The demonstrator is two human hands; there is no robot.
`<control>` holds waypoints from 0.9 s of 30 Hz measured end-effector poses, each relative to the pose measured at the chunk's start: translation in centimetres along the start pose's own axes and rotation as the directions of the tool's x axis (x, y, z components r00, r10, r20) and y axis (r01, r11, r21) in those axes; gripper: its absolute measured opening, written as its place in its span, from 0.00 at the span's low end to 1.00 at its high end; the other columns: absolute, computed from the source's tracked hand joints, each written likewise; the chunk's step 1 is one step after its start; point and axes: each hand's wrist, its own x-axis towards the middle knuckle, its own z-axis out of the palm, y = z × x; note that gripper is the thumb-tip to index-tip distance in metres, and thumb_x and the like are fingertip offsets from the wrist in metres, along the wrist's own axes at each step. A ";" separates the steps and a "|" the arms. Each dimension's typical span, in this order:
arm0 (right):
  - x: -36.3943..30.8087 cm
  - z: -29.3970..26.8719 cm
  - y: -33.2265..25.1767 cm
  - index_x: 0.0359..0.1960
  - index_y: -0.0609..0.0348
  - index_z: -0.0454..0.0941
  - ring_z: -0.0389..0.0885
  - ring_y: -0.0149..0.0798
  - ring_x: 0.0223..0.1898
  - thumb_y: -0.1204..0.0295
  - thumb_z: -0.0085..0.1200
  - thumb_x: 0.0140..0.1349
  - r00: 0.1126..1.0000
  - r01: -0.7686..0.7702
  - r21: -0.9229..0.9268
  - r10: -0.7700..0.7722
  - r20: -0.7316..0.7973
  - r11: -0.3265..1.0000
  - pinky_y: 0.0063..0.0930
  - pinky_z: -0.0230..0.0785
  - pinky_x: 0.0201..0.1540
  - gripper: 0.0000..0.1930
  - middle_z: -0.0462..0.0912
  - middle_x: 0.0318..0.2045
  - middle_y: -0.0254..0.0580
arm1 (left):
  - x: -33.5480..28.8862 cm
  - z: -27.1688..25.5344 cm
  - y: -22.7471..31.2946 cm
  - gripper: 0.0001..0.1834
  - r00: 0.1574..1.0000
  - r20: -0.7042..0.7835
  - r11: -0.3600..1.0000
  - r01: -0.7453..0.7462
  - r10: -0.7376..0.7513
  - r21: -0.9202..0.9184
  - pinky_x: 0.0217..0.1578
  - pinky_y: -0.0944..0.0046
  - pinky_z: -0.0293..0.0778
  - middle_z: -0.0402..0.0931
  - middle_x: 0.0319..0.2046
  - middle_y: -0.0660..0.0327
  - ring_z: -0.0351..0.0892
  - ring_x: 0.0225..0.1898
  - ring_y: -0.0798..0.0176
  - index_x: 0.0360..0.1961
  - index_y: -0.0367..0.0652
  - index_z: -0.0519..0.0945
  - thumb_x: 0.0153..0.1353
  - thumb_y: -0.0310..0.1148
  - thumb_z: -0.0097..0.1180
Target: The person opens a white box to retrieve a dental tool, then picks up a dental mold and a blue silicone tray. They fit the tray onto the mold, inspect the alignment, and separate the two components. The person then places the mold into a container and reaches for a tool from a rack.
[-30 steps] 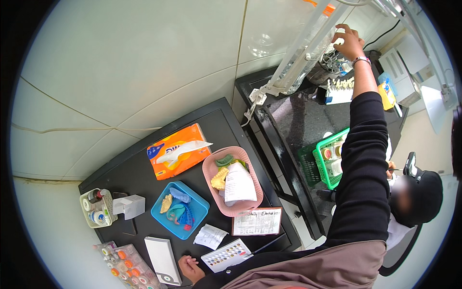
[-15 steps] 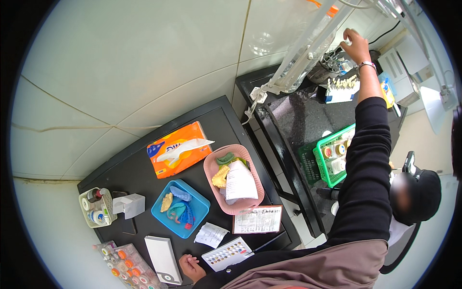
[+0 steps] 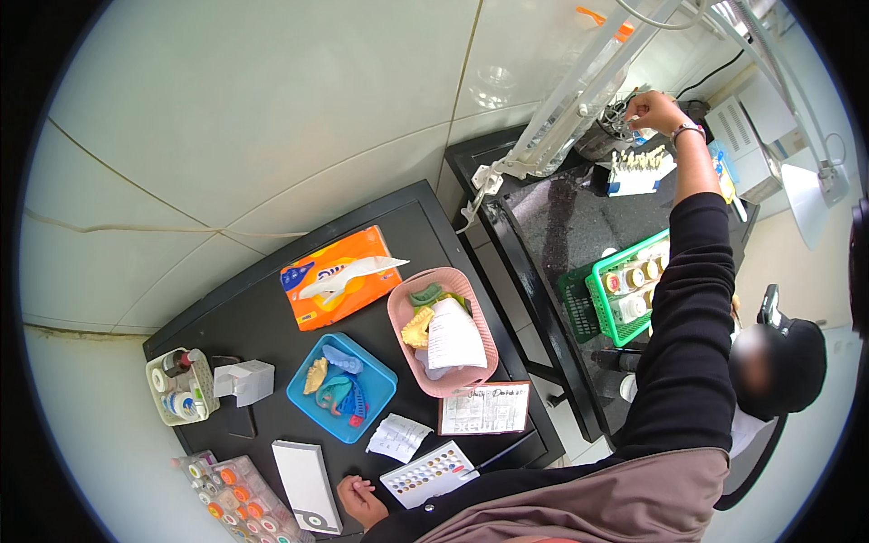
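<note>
My right hand, at the end of a black sleeve, is over the dark mesh holder of metal tools on the far desk. Its fingers are pinched; what they hold, if anything, is too small to make out. Just below stands a rack of tooth-coloured shade tabs. On the near desk my left hand lies with its fingers loosely curled, nothing visible in them. It rests between a long white box and a white card with rows of coloured dots.
Blue and pink baskets hold dental impressions and casts. Nearby are a tissue pack and a clipboard. A green basket holds jars. A lamp arm crosses the far desk. Another person sits at right.
My right hand has come down and slightly left, closer to the tool holder. My left hand stays in place. The view has shifted slightly.
</note>
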 end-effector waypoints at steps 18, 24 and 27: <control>1.5 0.1 0.6 0.28 0.58 0.82 0.76 0.28 0.32 0.73 0.61 0.49 0.997 0.071 -0.020 -0.070 0.030 0.997 0.25 0.69 0.39 0.04 0.81 0.26 0.32 | 0.0 0.0 0.1 0.08 1.000 0.010 1.000 0.022 -0.022 0.009 0.24 0.73 0.72 0.70 0.35 0.56 0.72 0.25 0.68 0.36 0.33 0.72 0.67 0.26 0.41; 2.6 0.2 2.2 0.31 0.59 0.78 0.72 0.27 0.29 0.72 0.56 0.57 0.993 0.053 0.097 -0.043 -0.110 0.994 0.23 0.67 0.35 0.05 0.78 0.25 0.30 | 0.0 -0.1 -0.4 0.08 1.000 0.013 1.000 0.002 -0.002 -0.003 0.24 0.73 0.72 0.70 0.35 0.56 0.72 0.25 0.68 0.36 0.33 0.72 0.67 0.26 0.41; 2.9 -0.2 3.2 0.33 0.59 0.76 0.69 0.26 0.26 0.70 0.54 0.60 0.976 0.062 0.152 -0.028 -0.215 0.986 0.22 0.65 0.32 0.06 0.76 0.25 0.28 | 0.1 -0.1 -0.1 0.08 1.000 0.015 1.000 0.003 -0.002 -0.008 0.24 0.73 0.72 0.70 0.35 0.56 0.72 0.25 0.68 0.36 0.33 0.72 0.67 0.25 0.41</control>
